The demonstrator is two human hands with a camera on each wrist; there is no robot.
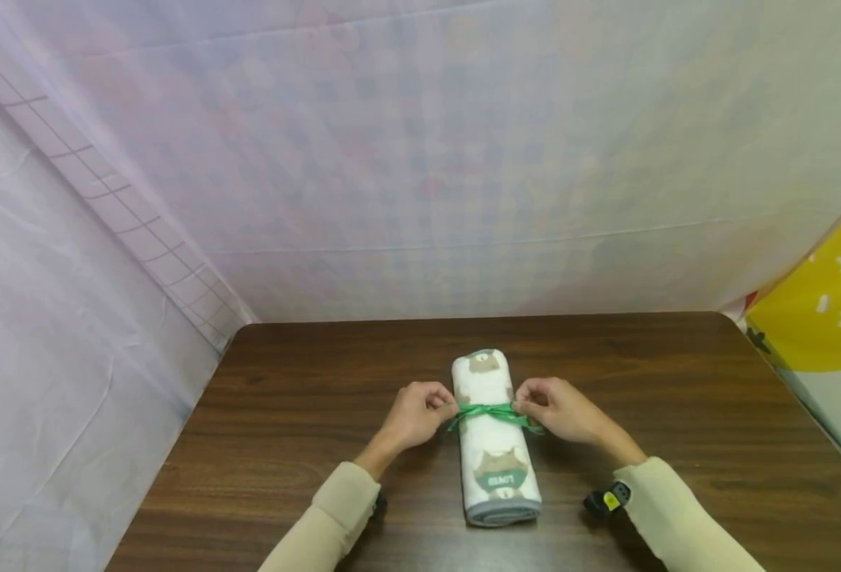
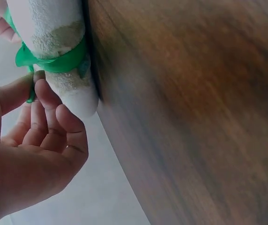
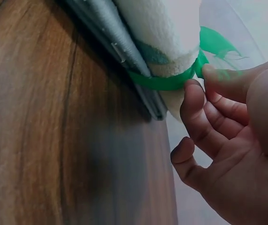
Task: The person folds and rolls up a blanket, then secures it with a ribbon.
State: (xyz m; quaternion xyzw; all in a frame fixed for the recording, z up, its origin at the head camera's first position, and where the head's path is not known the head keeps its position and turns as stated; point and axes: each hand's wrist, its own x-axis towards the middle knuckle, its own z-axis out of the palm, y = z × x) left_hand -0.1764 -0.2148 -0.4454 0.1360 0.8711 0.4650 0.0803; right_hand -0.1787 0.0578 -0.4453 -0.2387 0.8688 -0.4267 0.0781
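A rolled white towel (image 1: 495,453) with brown bear prints and a grey edge lies lengthwise on the table. Round its middle runs a green ribbon (image 1: 492,411), knotted or looped on top. My left hand (image 1: 417,415) pinches a part of the ribbon between thumb and index finger at the towel's left side; the left wrist view shows a green end below the thumb (image 2: 17,93). On the other side, my right hand (image 1: 562,409) pinches the ribbon with thumb and forefinger, and a loose green tail (image 3: 218,42) sticks out above. The knot's exact form is too small to tell.
The brown wooden table (image 1: 306,381) has a straight far edge against a pale patterned curtain (image 1: 420,199). A white sheet (image 1: 48,357) hangs at the left, and a yellow printed shape (image 1: 821,310) shows at the right. Black wrist gear (image 1: 608,499) sits by the right sleeve.
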